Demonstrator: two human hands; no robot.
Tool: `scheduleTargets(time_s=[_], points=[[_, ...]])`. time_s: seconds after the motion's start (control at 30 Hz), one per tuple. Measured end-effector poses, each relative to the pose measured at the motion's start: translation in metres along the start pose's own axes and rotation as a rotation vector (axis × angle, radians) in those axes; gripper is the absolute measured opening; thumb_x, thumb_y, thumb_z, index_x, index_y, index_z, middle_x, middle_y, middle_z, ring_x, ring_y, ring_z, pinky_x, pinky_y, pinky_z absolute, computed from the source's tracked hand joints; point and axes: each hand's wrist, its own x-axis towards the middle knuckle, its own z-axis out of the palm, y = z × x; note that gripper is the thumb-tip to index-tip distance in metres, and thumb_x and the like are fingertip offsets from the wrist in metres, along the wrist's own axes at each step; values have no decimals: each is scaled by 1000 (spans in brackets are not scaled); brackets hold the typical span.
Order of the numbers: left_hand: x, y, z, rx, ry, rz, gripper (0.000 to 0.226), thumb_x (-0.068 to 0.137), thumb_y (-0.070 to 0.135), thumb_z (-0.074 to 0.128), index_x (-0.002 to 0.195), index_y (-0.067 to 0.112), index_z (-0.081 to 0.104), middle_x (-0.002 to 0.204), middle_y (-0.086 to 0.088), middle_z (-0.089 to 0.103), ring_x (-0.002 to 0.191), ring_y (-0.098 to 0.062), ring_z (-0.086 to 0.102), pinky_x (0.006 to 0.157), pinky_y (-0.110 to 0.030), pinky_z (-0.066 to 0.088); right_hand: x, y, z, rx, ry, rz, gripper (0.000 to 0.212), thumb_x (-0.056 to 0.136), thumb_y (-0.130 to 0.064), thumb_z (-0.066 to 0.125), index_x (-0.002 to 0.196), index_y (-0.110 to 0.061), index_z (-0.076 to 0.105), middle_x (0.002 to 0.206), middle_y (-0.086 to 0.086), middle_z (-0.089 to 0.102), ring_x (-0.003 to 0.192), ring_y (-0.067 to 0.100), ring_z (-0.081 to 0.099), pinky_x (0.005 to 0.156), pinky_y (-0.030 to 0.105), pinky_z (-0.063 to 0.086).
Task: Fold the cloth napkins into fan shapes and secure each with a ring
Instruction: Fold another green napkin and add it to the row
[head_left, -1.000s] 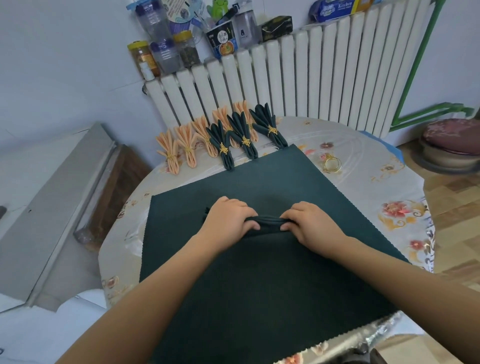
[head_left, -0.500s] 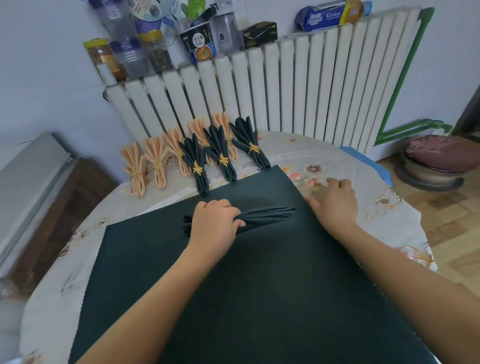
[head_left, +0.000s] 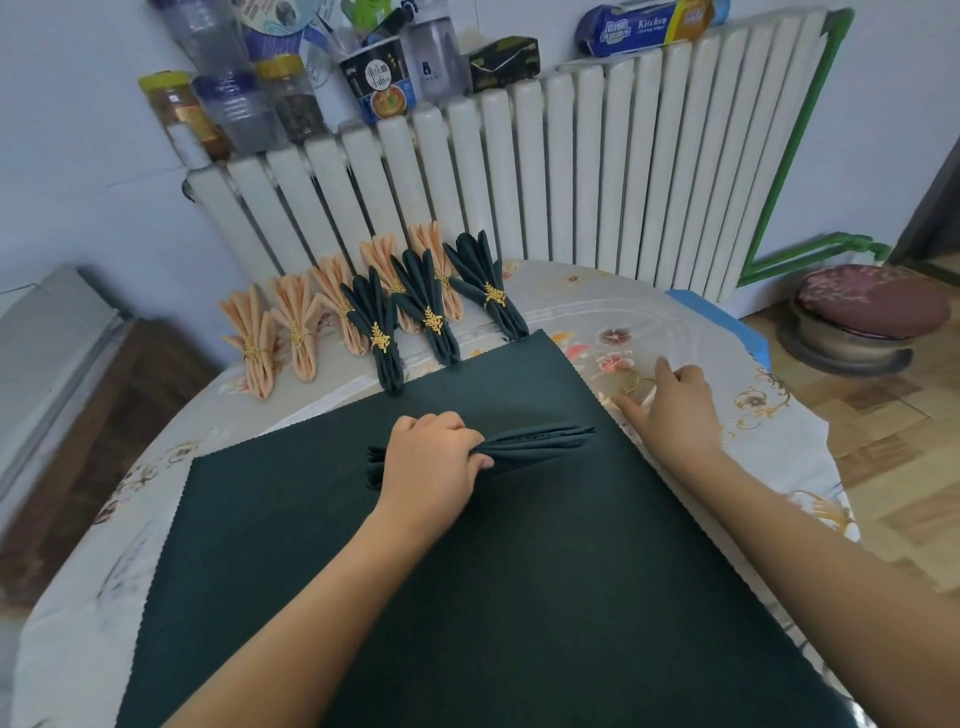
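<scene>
Already a good share of the work is finished: at the far left of the tabletop (head_left: 691, 332), in front of the radiator (head_left: 571, 171), stand the peach fan napkins (head_left: 296, 332), five as far as I can count, each cinched with a gold ring, and just to their right three dark green fan napkins (head_left: 431, 312) ringed the same way. Nearer lies a large dark green cloth (head_left: 467, 597) spread flat. On its middle sits the pleated green napkin (head_left: 535, 444), gathered into a narrow bundle but not yet ringed.

The left hand (head_left: 434, 460) has its grip clenched round the left part of that bundle, fingers curled over it and thumb beneath, pinning the pleats together against the flat cloth. Its right end juts free and slightly splayed.

To the right, the right hand (head_left: 672, 402) reaches off the cloth's edge onto the flowered tabletop, fingers relaxed and spread over a loose gold ring (head_left: 636, 387) without closing on it. By my judgement, picking up that ring and sliding it over the bundle remains, then fanning the ends.
</scene>
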Motion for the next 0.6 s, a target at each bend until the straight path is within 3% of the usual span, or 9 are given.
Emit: scheduleTargets(time_s=[0.17, 0.37, 0.5, 0.6], points=[[-8, 3, -7, 23, -13, -2, 32, 95, 43, 50, 117, 26, 66, 113, 7, 61, 107, -16, 53, 89, -28, 26, -25, 6, -10, 123, 1, -60, 63, 87, -35, 64, 139, -8, 41, 130, 15, 44, 122, 31, 43, 99, 37, 37], [-33, 7, -26, 11, -6, -34, 28, 92, 44, 54, 112, 29, 68, 108, 8, 61, 105, -15, 53, 88, -28, 24, -74, 1, -31, 383, 25, -240, 50, 78, -29, 74, 122, -11, 58, 113, 5, 53, 98, 17, 56, 89, 27, 46], [-53, 5, -39, -21, -9, -58, 27, 92, 42, 56, 113, 31, 68, 109, 10, 60, 106, -12, 52, 93, -28, 23, -106, -7, -44, 424, -102, -329, 50, 76, -31, 76, 120, -18, 58, 108, -5, 54, 86, 7, 55, 78, 13, 41], [-72, 4, -49, -54, 10, -61, 28, 91, 41, 58, 113, 29, 69, 111, 10, 61, 108, -12, 51, 98, -28, 20, -130, -13, -49, 428, -214, -377, 49, 73, -34, 78, 117, -22, 59, 106, -9, 59, 89, 7, 58, 80, 15, 43]])
